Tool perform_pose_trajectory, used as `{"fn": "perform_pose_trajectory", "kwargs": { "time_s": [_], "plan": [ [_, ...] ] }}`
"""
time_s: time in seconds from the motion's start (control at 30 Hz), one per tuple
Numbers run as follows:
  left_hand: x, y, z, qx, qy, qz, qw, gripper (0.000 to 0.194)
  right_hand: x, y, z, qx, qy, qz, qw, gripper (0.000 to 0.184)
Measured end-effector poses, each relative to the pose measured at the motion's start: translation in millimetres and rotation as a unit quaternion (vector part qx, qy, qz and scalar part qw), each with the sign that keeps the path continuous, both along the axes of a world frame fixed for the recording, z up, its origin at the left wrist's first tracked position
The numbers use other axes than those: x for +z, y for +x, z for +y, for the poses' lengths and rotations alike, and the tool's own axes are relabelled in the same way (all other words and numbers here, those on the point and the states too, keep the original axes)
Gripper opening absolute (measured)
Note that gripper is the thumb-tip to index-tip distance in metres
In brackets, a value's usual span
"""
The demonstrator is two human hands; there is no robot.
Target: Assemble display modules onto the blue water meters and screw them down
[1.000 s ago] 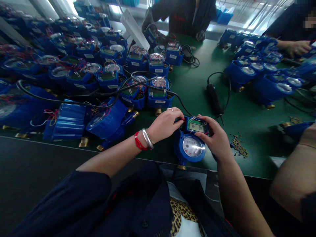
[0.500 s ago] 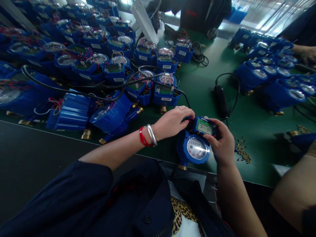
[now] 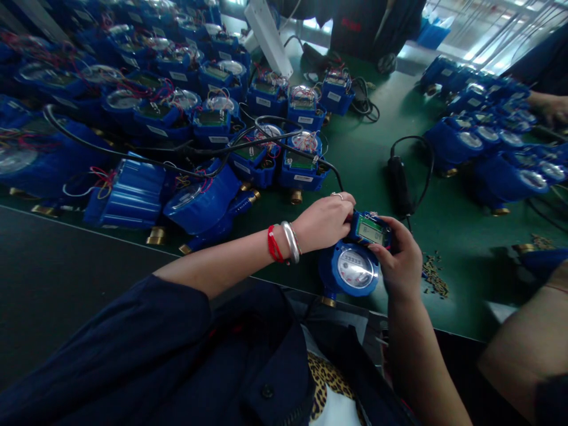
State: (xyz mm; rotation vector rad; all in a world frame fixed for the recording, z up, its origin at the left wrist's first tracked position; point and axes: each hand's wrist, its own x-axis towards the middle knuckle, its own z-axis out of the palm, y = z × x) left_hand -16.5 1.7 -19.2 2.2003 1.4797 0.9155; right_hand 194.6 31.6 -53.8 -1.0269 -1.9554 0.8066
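Lying betw. L hand (image 3: 325, 222) & R hand (image 3: 402, 255) fingers: LCD module (image 3: 372, 231)

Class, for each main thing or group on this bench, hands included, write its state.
Display unit: screen on, characters showing
Dial meter: face up
Left hand: fingers bent at display unit's edge, grip hidden
Right hand: gripping display unit
Black corded tool: lying down, unheld
Meters behind left hand: open, wires exposed
Small brass-coloured pieces: loose, scattered

Factory workshop, green workbench (image 3: 364, 157), rows of blue meters (image 3: 217, 118), exposed wiring, loose screws (image 3: 435, 277)
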Motion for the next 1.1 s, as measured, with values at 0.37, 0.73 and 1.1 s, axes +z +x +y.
{"fn": "perform_pose_trajectory", "kwargs": {
  "time_s": [0.37, 0.73, 1.1],
  "plan": [
    [-20.9, -19, -3, -0.11, -0.087, -0.302, 0.943, 0.003, 3.1, -1, 0, -0.004, 0.03, -0.04, 0.999, 0.058],
    [-20.8, -21, -1, -0.104, -0.138, -0.306, 0.936, 0.006, 6.2, -1, -1, -0.008, 0.02, -0.058, 0.998, 0.058],
    [-19.1, -7, -12, 0.013, -0.056, -0.291, 0.955, 0.013, 16.0, -2, 1, 0.009, 0.033, -0.102, 0.994, 0.055]
  ]
}}
